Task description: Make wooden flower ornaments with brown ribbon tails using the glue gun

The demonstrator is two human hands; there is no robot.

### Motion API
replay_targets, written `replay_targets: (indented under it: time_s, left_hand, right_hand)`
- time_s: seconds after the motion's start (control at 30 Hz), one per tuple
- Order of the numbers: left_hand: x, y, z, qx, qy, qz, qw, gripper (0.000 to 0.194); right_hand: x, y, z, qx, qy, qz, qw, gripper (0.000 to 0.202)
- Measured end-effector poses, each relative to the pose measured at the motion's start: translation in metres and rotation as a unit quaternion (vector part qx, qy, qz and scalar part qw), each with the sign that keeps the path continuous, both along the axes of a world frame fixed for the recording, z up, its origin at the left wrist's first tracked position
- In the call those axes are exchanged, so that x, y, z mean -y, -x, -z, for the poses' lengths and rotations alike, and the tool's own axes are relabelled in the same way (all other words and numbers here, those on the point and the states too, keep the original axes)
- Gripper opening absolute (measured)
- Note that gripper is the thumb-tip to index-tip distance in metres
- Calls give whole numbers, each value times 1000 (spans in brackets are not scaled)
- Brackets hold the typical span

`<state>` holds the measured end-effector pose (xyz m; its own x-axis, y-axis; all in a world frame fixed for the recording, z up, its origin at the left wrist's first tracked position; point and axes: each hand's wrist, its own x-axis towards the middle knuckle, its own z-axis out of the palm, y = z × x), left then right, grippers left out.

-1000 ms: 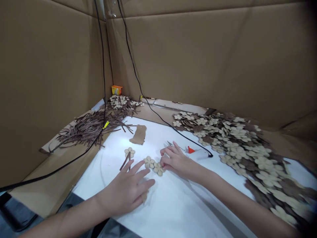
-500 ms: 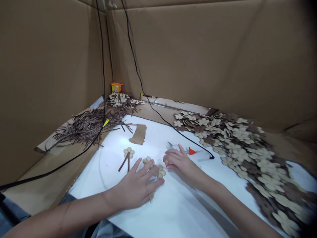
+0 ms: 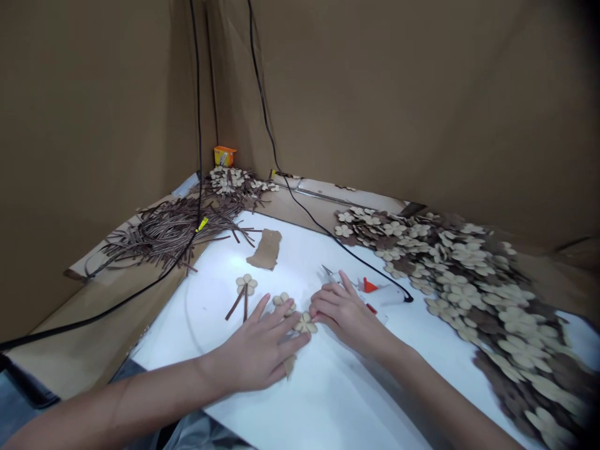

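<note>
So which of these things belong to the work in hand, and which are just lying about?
Apparently in the work:
pale flowers by the left hand and right hand
stemmed flower
brown strips
flower pile

Probably just lying about:
cardboard scrap
orange box

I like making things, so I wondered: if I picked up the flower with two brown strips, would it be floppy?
The strips would probably bend, since similar ones curve in the pile. The flower looks small and flat, so it's likely light and would slide, not roll. I can't tell if they're joined.
</note>
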<state>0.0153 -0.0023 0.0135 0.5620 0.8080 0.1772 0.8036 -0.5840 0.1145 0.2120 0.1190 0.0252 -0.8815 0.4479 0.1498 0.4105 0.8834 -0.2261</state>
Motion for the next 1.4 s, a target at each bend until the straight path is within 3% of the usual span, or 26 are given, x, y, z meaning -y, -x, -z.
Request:
replay_targets:
  time_s: [0.37, 0.67, 0.83, 1.03, 1.23, 1.33, 1.4]
  left_hand:
    - [0, 1, 4, 12, 6, 5, 1000, 44]
    - [1, 1, 4, 17, -3, 3, 1000, 44]
    - [1, 0, 4, 23, 7, 1, 1000, 42]
    - [1, -1, 3, 28, 14, -2, 1000, 44]
    - [2, 0, 4, 34, 14, -5, 999, 43]
    - [2, 0, 4, 34, 20, -4, 999, 43]
    - [2, 0, 4, 34, 23, -4, 999, 43]
  right_hand:
    - [6, -9, -9, -84, 116, 30, 989, 16]
    - [9, -3, 4, -100, -32, -31, 994, 16]
    - [13, -2, 8, -76, -167, -76, 980, 18]
    - [18, -1, 11, -77, -232, -51, 968, 19]
    - [11, -2, 2, -177, -140, 23, 974, 12]
    - [9, 1, -5, -269, 13, 74, 960, 7]
    - [12, 1, -14, -357, 161, 125, 912, 6]
